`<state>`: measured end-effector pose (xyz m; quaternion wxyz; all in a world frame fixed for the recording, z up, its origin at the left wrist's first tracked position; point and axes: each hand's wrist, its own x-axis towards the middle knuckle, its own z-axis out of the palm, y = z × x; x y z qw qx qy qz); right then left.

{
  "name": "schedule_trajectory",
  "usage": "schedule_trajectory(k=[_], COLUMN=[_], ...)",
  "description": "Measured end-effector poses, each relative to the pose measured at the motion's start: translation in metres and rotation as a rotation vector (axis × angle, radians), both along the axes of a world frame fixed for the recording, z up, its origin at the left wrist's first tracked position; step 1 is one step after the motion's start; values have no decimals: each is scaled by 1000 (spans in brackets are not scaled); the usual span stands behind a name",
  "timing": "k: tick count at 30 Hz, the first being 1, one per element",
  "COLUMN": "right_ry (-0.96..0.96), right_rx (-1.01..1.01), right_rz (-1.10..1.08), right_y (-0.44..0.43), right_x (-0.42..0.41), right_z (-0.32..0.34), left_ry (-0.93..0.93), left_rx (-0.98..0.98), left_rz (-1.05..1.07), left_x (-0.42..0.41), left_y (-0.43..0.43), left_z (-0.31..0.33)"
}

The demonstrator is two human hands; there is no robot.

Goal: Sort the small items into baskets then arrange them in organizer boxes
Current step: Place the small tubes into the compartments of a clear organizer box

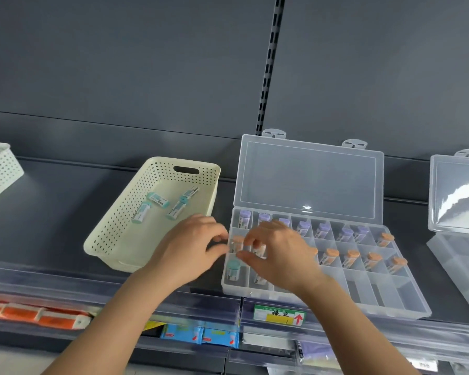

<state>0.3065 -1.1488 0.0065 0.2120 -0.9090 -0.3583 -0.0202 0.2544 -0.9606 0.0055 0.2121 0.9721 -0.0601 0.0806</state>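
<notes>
A clear organizer box [390, 299] lies open on the shelf, its lid [309, 180] tilted up. Purple-capped tubes [322, 230] fill the back row and orange-capped tubes [351, 257] the middle row. One teal-capped tube [233, 269] stands in the front left compartment. A cream perforated basket [114, 234] to the left holds several teal-capped tubes [141, 212]. My left hand [192, 247] pinches at the box's left rim; what it holds is unclear. My right hand [279, 255] hovers over the left compartments, thumb and fingers curled around a small white tube [259, 249].
Another white basket [0, 169] sits at the far left and a second open clear box [458, 212] at the far right. Dark back panels rise behind the shelf. Below the shelf edge are a price label [279, 315] and packaged goods [201, 334].
</notes>
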Motion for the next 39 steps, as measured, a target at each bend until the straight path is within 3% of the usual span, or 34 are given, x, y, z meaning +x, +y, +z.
schedule_trajectory(k=[4,7,12,18,22,31,39], right_ry=[-58,-75,-101,-143,-112,-109,94], right_rx=[41,-8,-337,-642,-652,-627,-238], right_rz=[41,113,193,249,212,212,150], right_y=[42,80,139,180,194,194,174], right_x=[15,28,53,72,78,80,70], right_z=[13,16,4,-11,-15,-15,-2], left_ry=[-28,65,317,352,364,591,724], left_rx=[112,230,458,574,563,550,679], left_rz=[163,284,352,297,273,270,181], left_x=[10,20,36,51,52,51,38], left_y=[43,78,108,120,124,121,117], left_z=[6,0,-17,-29,-21,-6,-5])
